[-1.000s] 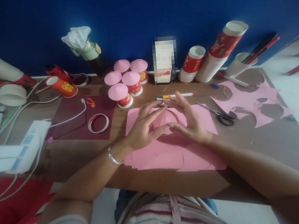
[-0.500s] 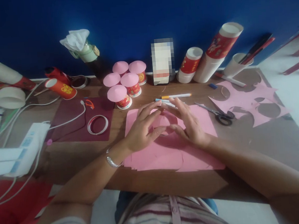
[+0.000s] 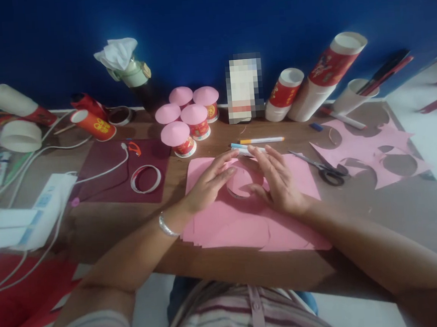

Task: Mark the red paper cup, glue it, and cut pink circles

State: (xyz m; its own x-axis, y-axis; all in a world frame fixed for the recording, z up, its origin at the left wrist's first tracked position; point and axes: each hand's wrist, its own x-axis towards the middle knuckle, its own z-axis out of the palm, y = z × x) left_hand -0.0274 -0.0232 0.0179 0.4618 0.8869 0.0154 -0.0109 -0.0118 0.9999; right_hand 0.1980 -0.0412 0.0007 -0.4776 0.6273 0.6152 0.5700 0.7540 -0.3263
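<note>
A round pink paper cone (image 3: 239, 183) sits low over the stacked pink paper sheets (image 3: 223, 228), between my two hands. On its left is my left hand (image 3: 213, 181), open, with the fingers stretched forward and the thumb by the cone's upper left edge. My right hand (image 3: 281, 186) is also open, its fingers spread along the cone's far right side and the thumb near its right edge. Whether either hand presses on the cone I cannot tell. What lies under the cone is mostly hidden.
Several small red cups with pink cone tops (image 3: 175, 134) stand behind on the left. Scissors (image 3: 328, 172) and cut pink scraps (image 3: 356, 142) lie to the right. A marker (image 3: 262, 140), a phone (image 3: 240, 91), paper cups (image 3: 284, 95) and a white ring (image 3: 146, 179) are around.
My left thumb has moved up and away from the cone's near side, uncovering more of the cone. My right hand has hardly moved. The whole view has shifted slightly.
</note>
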